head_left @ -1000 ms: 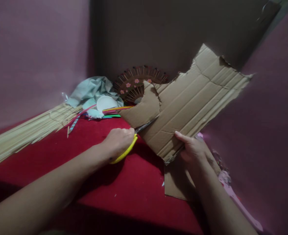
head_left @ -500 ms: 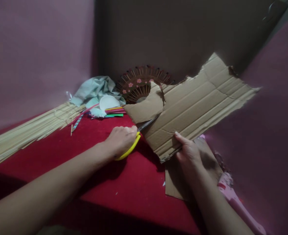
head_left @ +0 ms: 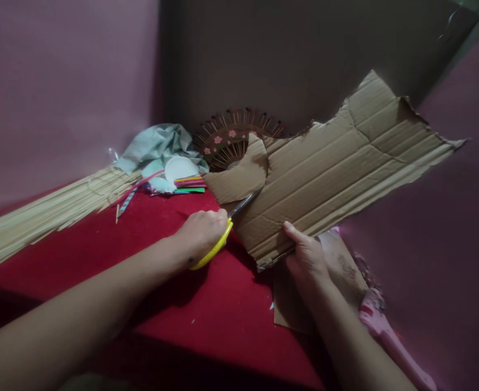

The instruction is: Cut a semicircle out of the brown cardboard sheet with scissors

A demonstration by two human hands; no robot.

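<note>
My left hand is closed around the yellow handles of a pair of scissors. Their metal blades reach into a ragged piece of corrugated cardboard, at the lower end of a curved cut. A partly cut flap sticks out to the left of that cut. Lower on the sheet, my right hand grips the near edge, thumb on top and fingers hidden beneath. The cardboard is tilted and held above the red-covered table.
Long thin bamboo sticks lie at the left. Behind are a crumpled pale cloth, a white disc, coloured strips and a fan-shaped piece with pink flowers. More cardboard and a pink glue gun lie at the right.
The cardboard's right end has swung up and to the right, and its near corner has shifted slightly left. My right hand has moved a little left with it; the scissors stay in the cut.
</note>
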